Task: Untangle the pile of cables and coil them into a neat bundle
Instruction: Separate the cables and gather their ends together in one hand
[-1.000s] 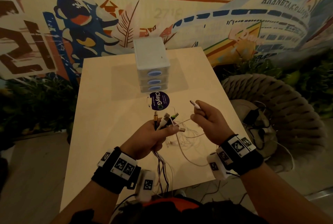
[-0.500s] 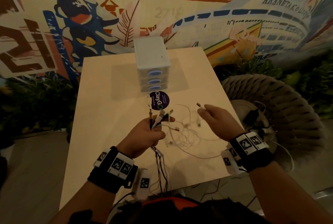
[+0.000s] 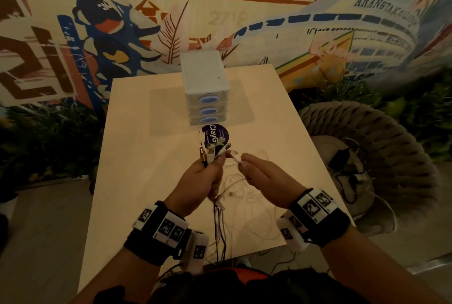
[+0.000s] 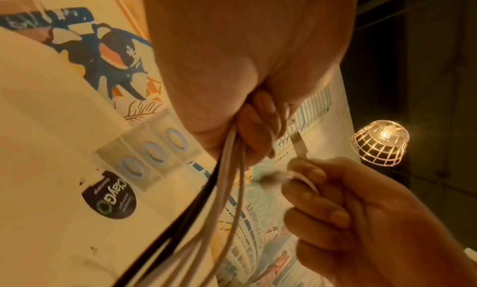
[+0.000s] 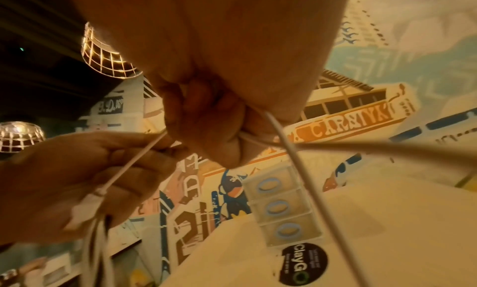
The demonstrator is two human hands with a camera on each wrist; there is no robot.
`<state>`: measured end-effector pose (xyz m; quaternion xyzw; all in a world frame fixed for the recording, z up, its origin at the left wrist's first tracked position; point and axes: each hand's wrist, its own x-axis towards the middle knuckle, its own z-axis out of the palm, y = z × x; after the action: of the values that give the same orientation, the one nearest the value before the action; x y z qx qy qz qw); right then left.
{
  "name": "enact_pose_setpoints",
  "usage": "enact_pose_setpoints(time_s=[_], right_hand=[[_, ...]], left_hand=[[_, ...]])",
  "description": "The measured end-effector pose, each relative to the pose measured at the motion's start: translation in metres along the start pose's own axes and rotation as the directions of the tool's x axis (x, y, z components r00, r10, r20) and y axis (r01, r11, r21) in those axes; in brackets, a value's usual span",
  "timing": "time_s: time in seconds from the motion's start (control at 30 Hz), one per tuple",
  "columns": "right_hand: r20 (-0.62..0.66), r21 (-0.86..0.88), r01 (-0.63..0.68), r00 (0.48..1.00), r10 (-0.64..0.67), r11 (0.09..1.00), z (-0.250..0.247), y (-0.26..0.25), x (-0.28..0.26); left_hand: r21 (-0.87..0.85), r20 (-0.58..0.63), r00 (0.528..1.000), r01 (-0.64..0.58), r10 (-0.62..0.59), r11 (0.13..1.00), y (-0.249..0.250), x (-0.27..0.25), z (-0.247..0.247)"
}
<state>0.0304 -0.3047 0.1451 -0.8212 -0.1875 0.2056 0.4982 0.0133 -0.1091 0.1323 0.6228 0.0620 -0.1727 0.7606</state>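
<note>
left hand (image 3: 204, 176): gathered black and white cable ends (image 3: 214, 153) gripped upright above pale wooden counter (image 3: 137, 156) | right hand (image 3: 263, 177): white plug (image 3: 235, 156) pinched, just beside bunch, pointed leftward

A café or lounge-style public interior, dimly and warmly lit. A painted mural (image 3: 244, 9) of lettering, a ship and a bear-like figure fills the wall from 10 to 2 o'clock. Caged pendant lamps (image 4: 379, 142) glow under a dark ceiling — decorative, not domestic. A pale wooden table (image 3: 146, 156) sits at centre, a woven round chair (image 3: 391, 144) at 3 o'clock, leafy plants (image 3: 49, 137) at 9 o'clock.
</note>
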Motion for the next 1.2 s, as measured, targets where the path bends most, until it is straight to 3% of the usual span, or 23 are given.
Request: enact_pose_setpoints(time_s=[0.1,0.23,0.37,0.53,0.67,0.8,0.87,0.93,1.07,1.13,1.2], right_hand=[[-0.009,-0.027,0.079,0.997,-0.079,0.997,0.013,-0.008,0.003],[-0.048,0.025,0.059,0.997,-0.058,0.998,0.019,-0.014,0.007],[-0.04,-0.163,0.009,0.999,-0.016,0.987,0.016,-0.015,0.007],[0.051,-0.252,0.003,0.999,0.01,0.968,0.018,-0.009,0.002],[0.047,-0.2,-0.014,0.999,0.024,0.98,0.014,0.012,-0.01],[0.137,-0.301,-0.064,0.984,0.11,0.952,0.012,0.056,-0.033],[0.256,-0.401,-0.176,0.921,0.294,0.899,0.019,0.082,-0.05],[0.358,-0.483,-0.257,0.814,0.457,0.837,0.033,0.11,-0.067],[0.45,-0.43,-0.417,0.67,0.59,0.801,0.061,0.147,-0.096],[0.495,-0.331,-0.48,0.645,0.582,0.813,0.066,0.148,-0.101],[0.477,-0.272,-0.492,0.677,0.56,0.827,0.063,0.145,-0.103]], left_hand=[[0.006,0.029,0.999,-0.019,0.018,1.0,0.004,-0.004,0.006],[0.009,0.053,0.996,-0.07,0.07,0.997,0.004,-0.01,-0.001],[0.213,0.009,0.992,-0.128,0.129,0.969,0.005,-0.011,-0.004],[0.144,-0.164,0.973,-0.139,0.162,0.98,0.001,-0.002,-0.006],[-0.131,-0.242,0.966,-0.121,0.087,0.984,0.002,0.004,-0.01],[-0.235,-0.299,0.953,-0.132,0.057,0.963,0.006,0.006,-0.017],[-0.275,-0.289,0.957,-0.108,0.025,0.955,0.007,0.006,-0.021],[-0.301,-0.245,0.97,-0.077,0.001,0.951,0.008,0.004,-0.023],[-0.267,-0.151,0.988,-0.057,0.017,0.962,0.009,-0.004,-0.023],[-0.215,-0.104,0.994,-0.055,0.033,0.975,0.009,-0.009,-0.022],[-0.18,-0.073,0.996,-0.06,0.047,0.982,0.009,-0.012,-0.022]])
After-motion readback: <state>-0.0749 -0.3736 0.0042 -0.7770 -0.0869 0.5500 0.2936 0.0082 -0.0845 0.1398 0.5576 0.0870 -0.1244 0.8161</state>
